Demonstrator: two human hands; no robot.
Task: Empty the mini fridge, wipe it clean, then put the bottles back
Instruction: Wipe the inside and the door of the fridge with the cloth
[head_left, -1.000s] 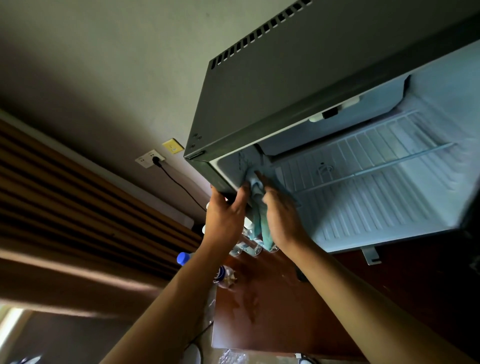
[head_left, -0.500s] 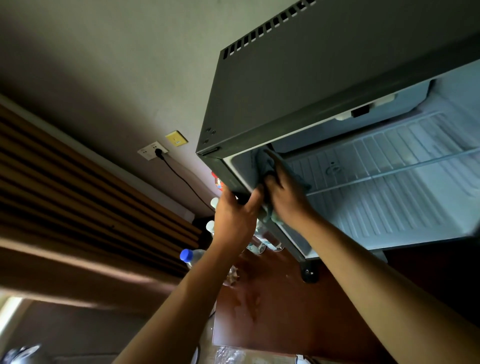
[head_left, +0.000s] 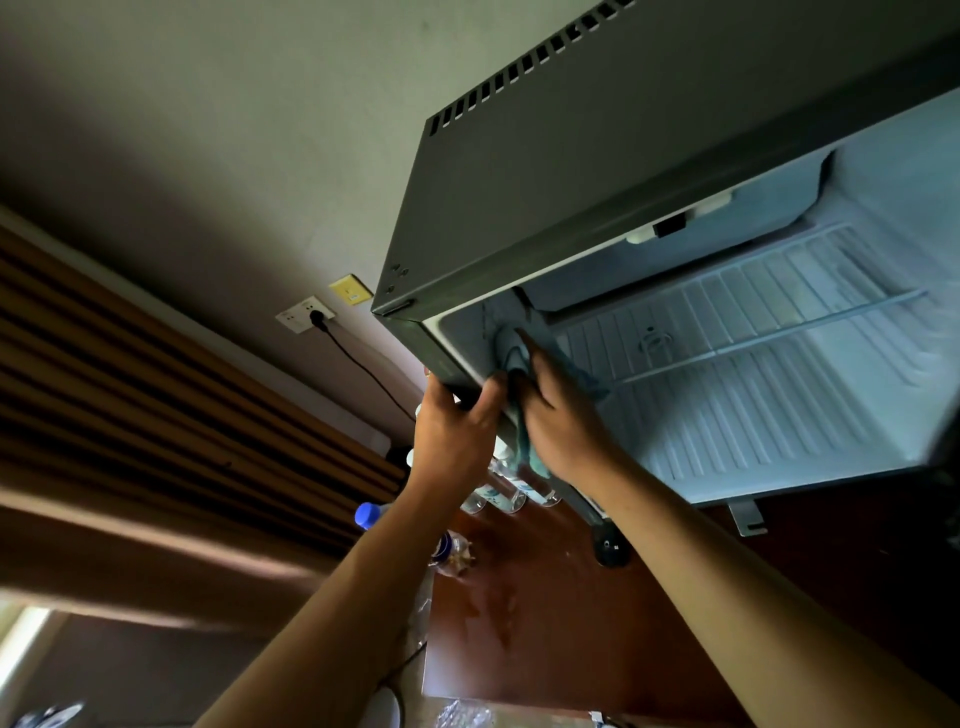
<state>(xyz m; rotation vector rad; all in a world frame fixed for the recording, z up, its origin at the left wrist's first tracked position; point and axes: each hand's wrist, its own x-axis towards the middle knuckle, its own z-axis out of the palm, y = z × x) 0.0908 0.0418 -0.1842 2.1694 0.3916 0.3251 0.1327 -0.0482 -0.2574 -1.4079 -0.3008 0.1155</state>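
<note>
The view is tilted. The dark grey mini fridge (head_left: 649, 156) stands open, its pale ribbed interior (head_left: 753, 374) holding nothing on its shelf. My left hand (head_left: 457, 431) grips the fridge's front left edge, thumb inside and fingers outside. My right hand (head_left: 561, 415) holds a teal cloth (head_left: 511, 348) pressed against the inner left wall near the top corner; part of the cloth hangs below the hand. Several clear water bottles (head_left: 498, 493) stand on the red-brown surface beside the fridge, one with a blue cap (head_left: 369, 514).
A wall socket (head_left: 306, 314) with a black plug and cable sits left of the fridge, next to a yellow plate (head_left: 350, 288). Brown striped curtains (head_left: 156, 374) fill the left side. The red-brown tabletop (head_left: 545, 623) lies below the fridge.
My right hand has slid the cloth further up the inner left wall toward the top corner. The left hand stays on the fridge edge. The camera view has shifted.
</note>
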